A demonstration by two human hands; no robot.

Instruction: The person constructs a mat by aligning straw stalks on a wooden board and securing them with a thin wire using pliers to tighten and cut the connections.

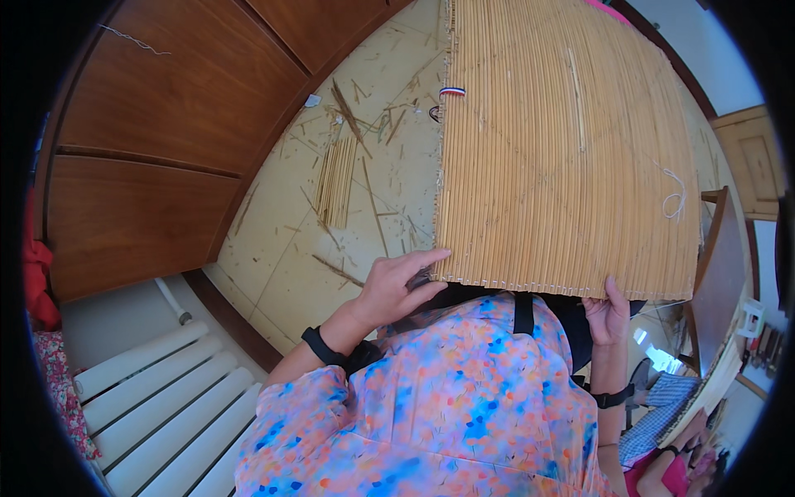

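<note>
A large mat of narrow tan slats [546,149] lies across my front, with a small striped tag [452,91] at its left edge and a loose loop of white string [672,197] toward its right. My left hand [402,282] grips the lower left corner, forefinger on top and thumb low at the edge; its other fingers are partly hidden. My right hand [606,311] holds the near edge farther right, thumb on the front and fingers mostly hidden behind.
Tiled floor [277,273] on the left carries loose slats [336,182] and scattered splinters. Wooden cabinet [149,108] and white radiator [157,389] stand at left. At right are a wooden piece of furniture [712,273] and part of another person [654,468] in pink, at the lower edge.
</note>
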